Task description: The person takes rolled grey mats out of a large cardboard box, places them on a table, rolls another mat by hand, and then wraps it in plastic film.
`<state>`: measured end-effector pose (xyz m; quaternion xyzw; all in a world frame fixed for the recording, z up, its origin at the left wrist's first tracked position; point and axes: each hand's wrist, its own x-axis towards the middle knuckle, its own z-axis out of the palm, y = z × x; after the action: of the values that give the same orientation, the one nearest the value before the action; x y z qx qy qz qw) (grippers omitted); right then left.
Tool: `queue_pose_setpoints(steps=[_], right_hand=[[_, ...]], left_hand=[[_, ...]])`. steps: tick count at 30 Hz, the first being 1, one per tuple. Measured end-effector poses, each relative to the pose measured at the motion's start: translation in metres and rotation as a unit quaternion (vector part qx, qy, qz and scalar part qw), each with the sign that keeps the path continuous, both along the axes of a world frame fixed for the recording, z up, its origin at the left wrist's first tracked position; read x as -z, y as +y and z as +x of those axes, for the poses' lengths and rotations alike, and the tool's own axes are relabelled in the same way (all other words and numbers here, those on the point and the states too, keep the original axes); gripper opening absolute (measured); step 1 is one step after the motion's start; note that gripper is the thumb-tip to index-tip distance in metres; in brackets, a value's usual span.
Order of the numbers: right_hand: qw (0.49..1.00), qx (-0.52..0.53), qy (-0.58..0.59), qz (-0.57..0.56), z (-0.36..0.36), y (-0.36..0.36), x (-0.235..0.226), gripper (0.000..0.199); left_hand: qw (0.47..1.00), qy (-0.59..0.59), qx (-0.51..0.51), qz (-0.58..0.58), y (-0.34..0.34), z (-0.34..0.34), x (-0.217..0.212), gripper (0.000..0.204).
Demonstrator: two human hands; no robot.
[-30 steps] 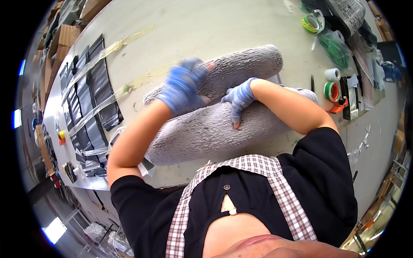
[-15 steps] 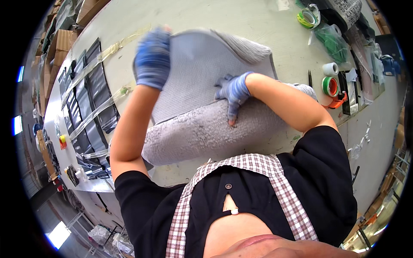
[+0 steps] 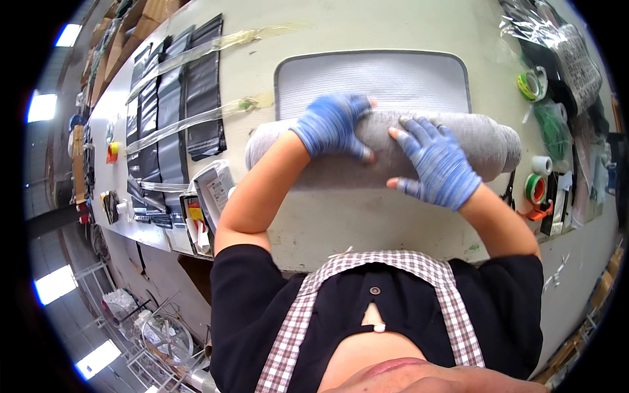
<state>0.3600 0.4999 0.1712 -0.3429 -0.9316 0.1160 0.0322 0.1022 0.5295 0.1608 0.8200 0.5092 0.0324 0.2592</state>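
Note:
A grey rug (image 3: 377,169) lies on the table as a thick roll running left to right in front of me. Its flat end (image 3: 373,77), smooth and ribbed with a dark bound edge and rounded corners, stretches out behind the roll. My left hand (image 3: 333,128), in a blue fingerless glove, presses on the roll left of its middle with thumb and fingers apart. On the right part of the roll lies my right hand (image 3: 436,159), gloved alike, its fingers spread. The underside of the roll is hidden.
Dark plastic bags (image 3: 204,92) lie at the left under strips of clear tape (image 3: 190,124). A small box (image 3: 213,190) stands by my left forearm. Along the right edge are tape rolls (image 3: 536,188), an orange tape cutter (image 3: 540,212) and a green bag (image 3: 553,134).
The rug, partly unrolled with a lifted flap before, now forms a fuller roll with a short flat end. My left hand came down from the far edge onto the roll; both hands now rest there.

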Motion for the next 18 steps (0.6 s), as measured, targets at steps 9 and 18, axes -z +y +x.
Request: queue_pose_setpoints(steps=[9,18], right_hand=[[0.983,0.113,0.093,0.112,0.002,0.121,0.029,0.071],[0.487,0.440,0.572,-0.493,0.252,0.102,0.175,0.080]], left_hand=[[0.846,-0.201,-0.485,0.090,-0.043,-0.177,0.079,0.075],[0.682,-0.592,-0.431,0.000,-0.062,-0.140,0.089,0.075]])
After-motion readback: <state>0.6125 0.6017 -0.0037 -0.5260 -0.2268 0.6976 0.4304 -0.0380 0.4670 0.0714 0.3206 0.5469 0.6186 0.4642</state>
